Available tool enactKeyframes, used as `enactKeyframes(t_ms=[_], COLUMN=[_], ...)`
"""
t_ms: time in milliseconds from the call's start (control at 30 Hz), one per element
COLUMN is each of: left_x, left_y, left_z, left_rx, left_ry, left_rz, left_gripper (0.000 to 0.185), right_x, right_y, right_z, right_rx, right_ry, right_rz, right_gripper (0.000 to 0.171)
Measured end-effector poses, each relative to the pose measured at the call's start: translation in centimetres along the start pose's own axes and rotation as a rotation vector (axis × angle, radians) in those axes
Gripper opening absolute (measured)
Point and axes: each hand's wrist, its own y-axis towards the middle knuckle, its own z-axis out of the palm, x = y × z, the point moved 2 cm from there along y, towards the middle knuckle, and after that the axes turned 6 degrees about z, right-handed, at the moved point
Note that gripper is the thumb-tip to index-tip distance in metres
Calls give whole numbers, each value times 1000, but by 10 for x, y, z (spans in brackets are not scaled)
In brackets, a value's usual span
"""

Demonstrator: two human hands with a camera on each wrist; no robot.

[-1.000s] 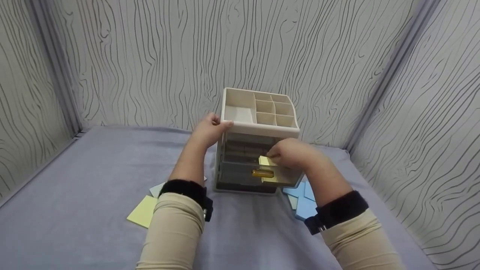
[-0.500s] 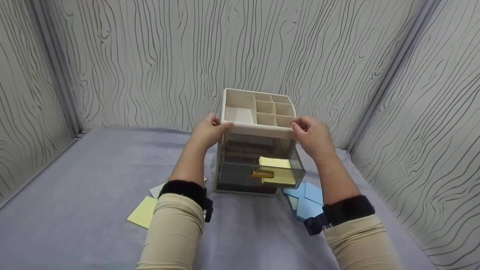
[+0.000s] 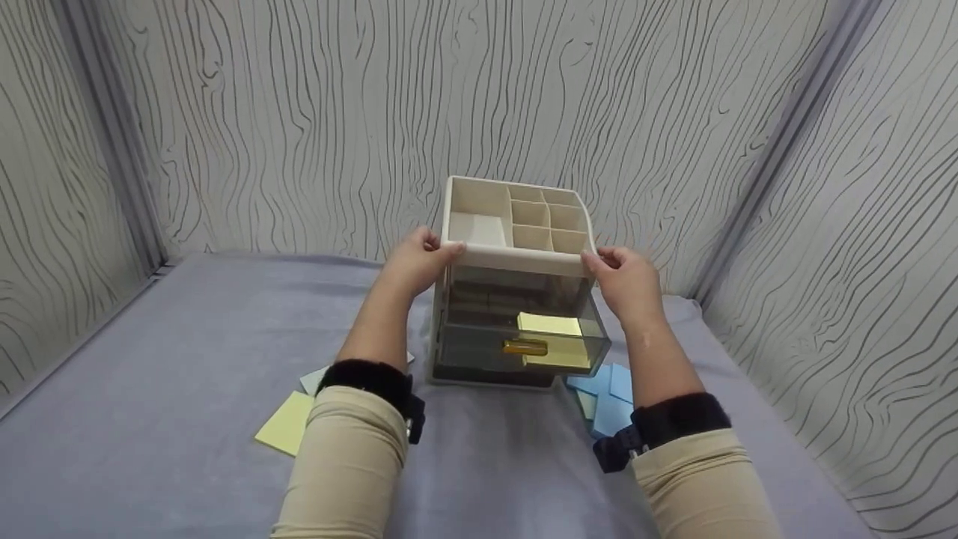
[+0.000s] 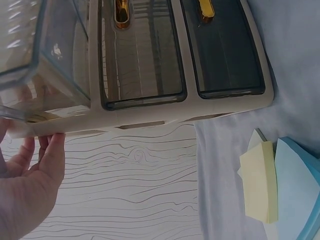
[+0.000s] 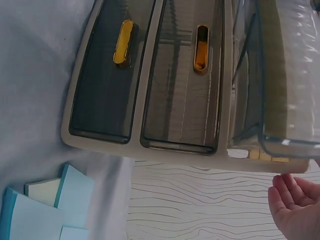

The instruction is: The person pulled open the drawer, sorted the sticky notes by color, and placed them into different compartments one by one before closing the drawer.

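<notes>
A cream desktop drawer organizer [image 3: 516, 258] stands on the cloth, with open compartments on top and smoky see-through drawers. Its top drawer [image 3: 475, 352] is pulled out toward me and has an amber handle [image 3: 525, 347]. Inside at the right lies a yellow sticky-note pad [image 3: 548, 323]. My left hand [image 3: 415, 262] grips the organizer's left front top corner, thumb over the rim. At the opposite corner my right hand [image 3: 630, 288] holds the rim with its thumb in front and fingers along the side. Two lower drawers, a middle one [image 4: 145, 60] and a bottom one [image 4: 225, 55], are closed.
Yellow [image 3: 287, 425] and pale green note pads [image 3: 311, 380] lie on the left, partly behind my left forearm. Blue pads [image 3: 612, 412] overlap a pale one at the right, by my right wrist. A patterned wall [image 3: 299, 112] rises behind the organizer.
My right hand has left the yellow pad in the drawer, risen to the top right corner and settled around it. The left hand has stayed in place.
</notes>
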Motion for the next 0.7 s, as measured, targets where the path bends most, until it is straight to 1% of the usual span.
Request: enactKeyframes(t_ms=[133, 233, 333, 433, 567, 700], left_x=[1, 2, 2, 1, 1, 0], left_y=[-1, -1, -2, -2, -3, -3], left_z=[0, 0, 1, 1, 0, 0], left_rx=[4, 4, 9, 10, 8, 16], left_ry=[-12, -16, -15, -14, -21, -56], left_rz=[-5, -8, -11, -13, -11, 1], left_gripper=[37, 37, 37, 37, 38, 38], right_x=[-2, -3, -3, -3, -3, -5], right_y=[2, 2, 2, 2, 3, 6], right_z=[2, 3, 3, 4, 5, 5], right_rx=[57, 116, 156, 167, 171, 177], right_ry=[27, 72, 111, 131, 166, 225], right_rz=[41, 73, 96, 108, 115, 132], right_gripper=[48, 48, 49, 50, 46, 45])
